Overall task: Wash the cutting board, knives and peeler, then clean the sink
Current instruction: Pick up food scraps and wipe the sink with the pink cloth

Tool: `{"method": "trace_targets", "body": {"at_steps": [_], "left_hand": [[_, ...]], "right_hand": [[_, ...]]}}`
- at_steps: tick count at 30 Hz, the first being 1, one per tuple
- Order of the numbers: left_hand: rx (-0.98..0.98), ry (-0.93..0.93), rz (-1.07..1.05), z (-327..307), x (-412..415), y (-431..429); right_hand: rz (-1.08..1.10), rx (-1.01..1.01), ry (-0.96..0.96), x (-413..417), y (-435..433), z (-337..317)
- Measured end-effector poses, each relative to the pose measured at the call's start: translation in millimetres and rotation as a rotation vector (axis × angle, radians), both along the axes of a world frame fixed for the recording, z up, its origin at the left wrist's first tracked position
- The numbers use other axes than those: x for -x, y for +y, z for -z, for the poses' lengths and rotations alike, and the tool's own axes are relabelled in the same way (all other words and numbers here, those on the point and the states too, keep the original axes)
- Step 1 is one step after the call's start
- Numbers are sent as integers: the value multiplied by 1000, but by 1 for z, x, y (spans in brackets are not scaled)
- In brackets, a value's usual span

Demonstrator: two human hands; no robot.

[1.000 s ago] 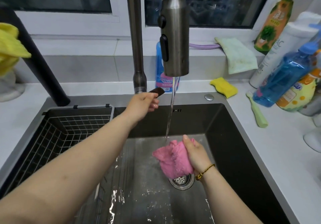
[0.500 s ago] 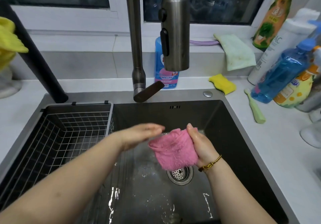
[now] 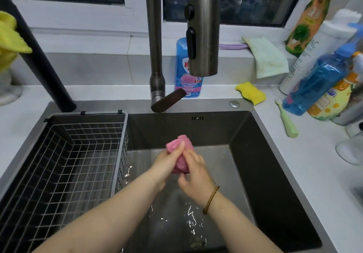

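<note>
Sink [image 3: 275, 174] wet; left hand [image 3: 167, 164], right hand [image 3: 194, 176] grip cloth [image 3: 180, 143]

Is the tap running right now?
Off, it seems: no stream falls from the spray head onto the pink cloth gripped by the left hand and right hand.

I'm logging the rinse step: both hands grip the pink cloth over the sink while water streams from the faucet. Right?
Not quite: no water streams from the faucet in the head view. The left hand and right hand do grip the pink cloth over the sink.
</note>
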State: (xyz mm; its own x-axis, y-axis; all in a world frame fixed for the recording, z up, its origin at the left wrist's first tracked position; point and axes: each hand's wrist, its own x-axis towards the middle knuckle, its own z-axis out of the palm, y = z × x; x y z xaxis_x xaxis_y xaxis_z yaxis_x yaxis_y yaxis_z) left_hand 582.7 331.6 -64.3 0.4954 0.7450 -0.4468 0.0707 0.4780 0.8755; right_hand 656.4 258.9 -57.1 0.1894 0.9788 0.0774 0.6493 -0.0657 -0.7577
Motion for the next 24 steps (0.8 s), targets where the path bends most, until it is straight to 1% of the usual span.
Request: {"method": "trace_targets", "body": {"at_steps": [1,3,4,5,7,9,10,12,14,15,17,18,19,20,21,22,24], "left_hand": [[-15,8,-48,1,3,2],[-25,-28,-107,2,10,8],[-26,-55,-113,0,13,9],[-35,-71,-104,-2,14,9],[-93,-38,-36,-7,15,4],[-147,45,65,-11,17,0],[-133,65,137,-13,20,2],[-27,49,332,-21,30,10],[132,-10,508,-24,39,22],[175,-11,584,-23,41,25],[197,27,770,-17,41,27],[227,7,834,-15,39,24],[266,-20,849,-16,36,21],[276,-24,832,-17,31,17],[240,15,818,-17,26,13],[144,117,814,-15,22,11],[-88,327,832,-9,14,11]], "right_hand": [[-43,-47,-75,1,-2,3],[-38,-136,-236,-3,-6,7],[-17,-150,-354,-6,-8,9],[3,-138,-423,-10,-8,11],[-38,-12,-399,-15,-2,13],[-50,-67,-553,-21,4,20],[-41,-123,-604,-24,6,21],[-72,-309,-686,-31,9,24],[-117,-523,-792,-37,12,22],[-149,-611,-803,-40,15,19],[-193,-771,-812,-40,24,16],[-219,-808,-807,-41,29,14],[-248,-832,-814,-41,33,12],[-291,-821,-828,-42,36,11],[-350,-777,-859,-44,37,12],[-394,-699,-918,-45,37,12],[-404,-495,-996,-42,34,11]]}}
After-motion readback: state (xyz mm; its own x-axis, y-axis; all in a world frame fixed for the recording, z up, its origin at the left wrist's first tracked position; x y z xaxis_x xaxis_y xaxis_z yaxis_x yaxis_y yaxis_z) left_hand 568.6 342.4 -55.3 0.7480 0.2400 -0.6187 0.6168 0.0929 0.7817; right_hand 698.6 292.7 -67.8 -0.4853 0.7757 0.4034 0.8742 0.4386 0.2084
